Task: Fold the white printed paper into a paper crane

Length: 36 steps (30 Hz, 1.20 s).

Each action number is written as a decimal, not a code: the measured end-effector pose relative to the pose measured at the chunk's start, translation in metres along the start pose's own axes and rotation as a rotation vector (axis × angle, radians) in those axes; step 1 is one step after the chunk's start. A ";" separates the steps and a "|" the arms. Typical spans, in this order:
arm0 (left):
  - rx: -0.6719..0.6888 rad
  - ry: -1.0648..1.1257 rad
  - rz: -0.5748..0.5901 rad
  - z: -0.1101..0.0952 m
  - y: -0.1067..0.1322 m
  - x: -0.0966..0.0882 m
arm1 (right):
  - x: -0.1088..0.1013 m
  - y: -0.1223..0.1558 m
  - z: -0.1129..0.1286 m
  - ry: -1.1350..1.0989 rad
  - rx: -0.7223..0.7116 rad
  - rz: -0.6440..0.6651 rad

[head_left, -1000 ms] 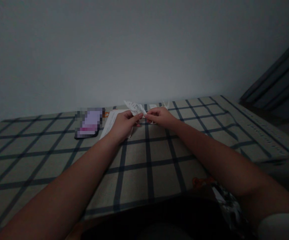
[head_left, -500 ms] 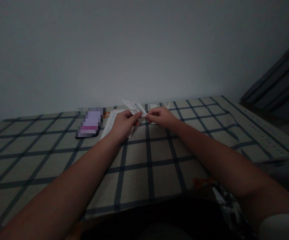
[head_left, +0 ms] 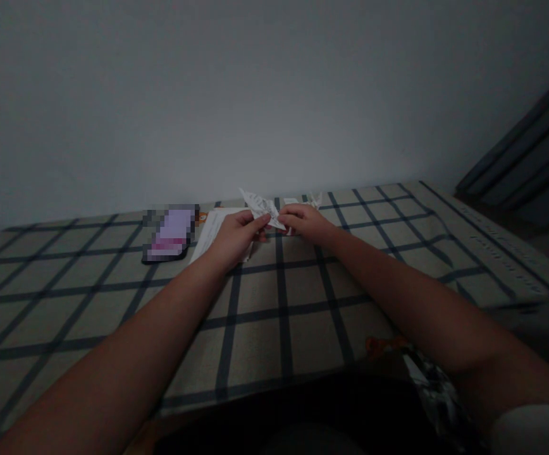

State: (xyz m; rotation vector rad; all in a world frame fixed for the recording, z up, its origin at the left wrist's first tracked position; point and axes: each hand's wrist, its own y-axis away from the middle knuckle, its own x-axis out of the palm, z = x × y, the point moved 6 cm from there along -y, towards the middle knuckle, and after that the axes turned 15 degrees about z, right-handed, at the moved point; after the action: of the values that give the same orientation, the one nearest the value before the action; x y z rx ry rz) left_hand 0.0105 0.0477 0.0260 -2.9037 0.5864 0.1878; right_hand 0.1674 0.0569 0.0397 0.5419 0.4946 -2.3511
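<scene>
A piece of folded white paper (head_left: 258, 203) with dark print is held between both hands above the table, its pointed end rising to the upper left. My left hand (head_left: 239, 235) pinches its lower edge between thumb and fingers. My right hand (head_left: 305, 222) has its fingertips closed on the paper's right end. Under and beside my left hand lie flat printed sheets (head_left: 207, 236), partly covered by the hand. Behind my right hand are small white paper pieces (head_left: 315, 201), one of them with upright points.
A phone (head_left: 172, 234) with a lit, pixelated screen lies left of the sheets. The checked tablecloth (head_left: 255, 328) covers the table up to a plain wall (head_left: 274, 95). A dark curtain (head_left: 535, 139) hangs at the far right.
The paper has shifted slightly to the right and tilts lower at its right end. My right hand's fingers have turned a little over it, while my left hand keeps its pinch.
</scene>
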 end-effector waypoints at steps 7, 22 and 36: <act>-0.066 -0.133 0.121 0.001 0.003 0.009 | -0.001 -0.002 0.003 -0.050 -0.008 -0.002; 0.032 -0.176 -0.012 -0.018 0.008 0.004 | -0.001 -0.003 -0.013 -0.130 0.014 0.002; 0.052 -0.272 -0.057 -0.017 0.008 0.001 | 0.002 -0.003 -0.010 -0.211 0.008 0.032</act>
State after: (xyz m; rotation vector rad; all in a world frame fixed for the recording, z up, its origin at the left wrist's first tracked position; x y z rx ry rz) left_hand 0.0097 0.0369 0.0414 -2.7735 0.4534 0.5407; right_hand 0.1666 0.0634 0.0308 0.2977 0.3760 -2.3472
